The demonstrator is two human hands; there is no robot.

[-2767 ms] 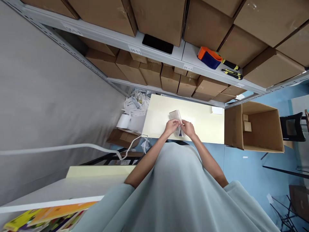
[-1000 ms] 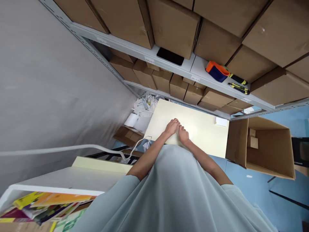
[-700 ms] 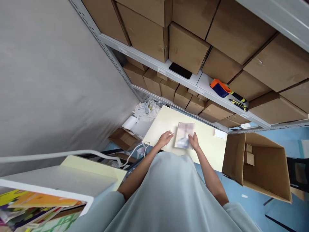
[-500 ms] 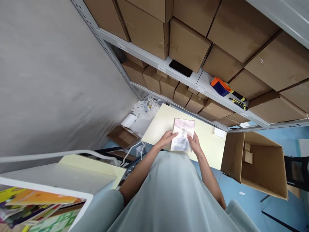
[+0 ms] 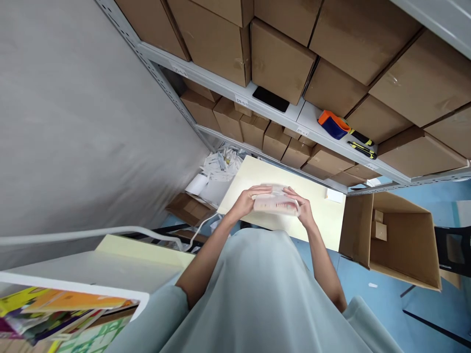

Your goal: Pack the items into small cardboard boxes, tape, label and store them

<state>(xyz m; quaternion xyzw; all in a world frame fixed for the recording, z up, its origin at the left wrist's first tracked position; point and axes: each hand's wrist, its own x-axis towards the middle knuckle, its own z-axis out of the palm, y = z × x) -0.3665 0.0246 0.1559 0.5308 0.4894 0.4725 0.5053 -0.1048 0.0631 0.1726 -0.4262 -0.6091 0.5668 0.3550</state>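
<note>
Between my two hands I hold a pale pink-and-white book-like pack, which seems to be in shiny clear wrap. It is tilted over the cream tabletop, with a thick side and small reddish marks facing me; motion blurs the print. My left hand is closed on the pack's left end, fingers over its top. Gripping the right end is my right hand, its fingers also across the top.
Cardboard boxes fill the shelves ahead. A black phone-like slab, an orange-and-blue holder and a yellow-black cutter lie on a shelf. An open carton stands right. Left are white scraps and a bin's white rim.
The pack was flatter, its printed front facing me. Now it is tipped so its side shows, and my fingers have shifted from the side edges to over its top.
</note>
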